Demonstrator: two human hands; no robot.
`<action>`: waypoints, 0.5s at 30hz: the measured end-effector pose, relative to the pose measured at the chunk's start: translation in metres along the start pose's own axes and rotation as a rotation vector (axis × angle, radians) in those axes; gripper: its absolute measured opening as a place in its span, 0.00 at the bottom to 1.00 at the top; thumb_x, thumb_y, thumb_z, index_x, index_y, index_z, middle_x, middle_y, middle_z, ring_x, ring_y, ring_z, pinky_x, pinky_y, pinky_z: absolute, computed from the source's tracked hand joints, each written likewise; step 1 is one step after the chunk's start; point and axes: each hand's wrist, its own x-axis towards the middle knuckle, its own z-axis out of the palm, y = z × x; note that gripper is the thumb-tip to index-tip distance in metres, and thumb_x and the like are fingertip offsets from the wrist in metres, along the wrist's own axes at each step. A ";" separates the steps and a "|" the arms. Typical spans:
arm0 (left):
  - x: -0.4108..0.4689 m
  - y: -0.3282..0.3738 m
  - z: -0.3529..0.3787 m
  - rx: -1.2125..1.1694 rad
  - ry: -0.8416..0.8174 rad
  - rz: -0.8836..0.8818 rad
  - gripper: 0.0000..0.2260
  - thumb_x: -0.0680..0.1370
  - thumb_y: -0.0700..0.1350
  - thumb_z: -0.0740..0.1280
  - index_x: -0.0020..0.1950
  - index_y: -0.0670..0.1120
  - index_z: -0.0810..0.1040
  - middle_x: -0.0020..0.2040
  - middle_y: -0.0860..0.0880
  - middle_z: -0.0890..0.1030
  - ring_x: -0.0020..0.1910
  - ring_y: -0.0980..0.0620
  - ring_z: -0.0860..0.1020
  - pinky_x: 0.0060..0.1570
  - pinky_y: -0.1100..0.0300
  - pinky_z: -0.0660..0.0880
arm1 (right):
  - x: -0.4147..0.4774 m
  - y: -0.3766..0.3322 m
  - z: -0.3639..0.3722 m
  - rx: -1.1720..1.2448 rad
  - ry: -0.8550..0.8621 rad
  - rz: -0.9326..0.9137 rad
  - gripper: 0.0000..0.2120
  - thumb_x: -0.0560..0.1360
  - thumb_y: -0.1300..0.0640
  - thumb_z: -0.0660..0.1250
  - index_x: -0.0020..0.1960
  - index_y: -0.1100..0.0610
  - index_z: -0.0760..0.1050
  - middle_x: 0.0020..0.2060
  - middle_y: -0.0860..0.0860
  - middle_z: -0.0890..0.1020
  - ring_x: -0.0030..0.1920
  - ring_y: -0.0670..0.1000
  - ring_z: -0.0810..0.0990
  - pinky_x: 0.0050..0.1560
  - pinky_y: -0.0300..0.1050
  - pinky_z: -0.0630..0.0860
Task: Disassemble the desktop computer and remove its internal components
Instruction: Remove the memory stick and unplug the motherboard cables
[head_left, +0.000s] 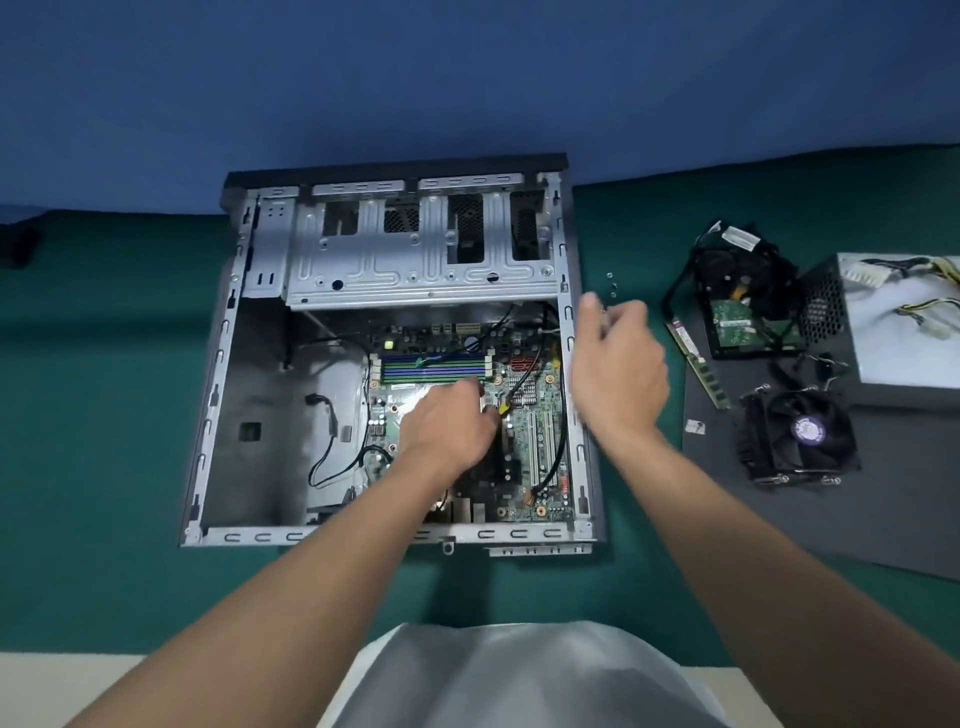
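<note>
Left grip (449, 421) is down inside the open case (223, 332), fingers curled on the motherboard (545, 395) right under it. There's something yellow at its fingertips, can't tell if it's grasping anything. Right grip (618, 358) is above the case's right wall, blurry and half curled, can't tell either. Off to its right: RAM stick (698, 364), hard drive (743, 322), cooler fan (800, 436), power supply (904, 332).

Matt bare-metal case (260, 415), green cloth table cover (104, 519)

Opened computer case (218, 395), motherboard (540, 415) inside
</note>
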 end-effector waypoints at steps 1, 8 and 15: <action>0.006 -0.001 0.000 0.017 0.017 0.014 0.14 0.81 0.53 0.62 0.60 0.45 0.73 0.40 0.49 0.77 0.42 0.47 0.79 0.44 0.52 0.78 | -0.005 -0.003 0.004 -0.082 -0.015 -0.051 0.21 0.80 0.38 0.50 0.52 0.55 0.68 0.44 0.54 0.78 0.43 0.59 0.77 0.40 0.48 0.64; 0.043 -0.002 0.002 0.138 0.139 0.167 0.21 0.79 0.53 0.66 0.66 0.42 0.69 0.62 0.42 0.74 0.62 0.43 0.72 0.59 0.49 0.73 | -0.005 -0.007 0.009 -0.258 0.017 -0.230 0.20 0.81 0.40 0.46 0.50 0.55 0.65 0.43 0.55 0.79 0.39 0.62 0.77 0.37 0.50 0.64; 0.073 -0.012 -0.012 0.342 0.074 0.049 0.03 0.79 0.39 0.64 0.45 0.45 0.73 0.32 0.51 0.69 0.32 0.52 0.69 0.53 0.50 0.72 | -0.003 -0.009 0.008 -0.315 -0.001 -0.226 0.17 0.81 0.41 0.46 0.47 0.54 0.61 0.38 0.52 0.77 0.35 0.61 0.77 0.35 0.50 0.67</action>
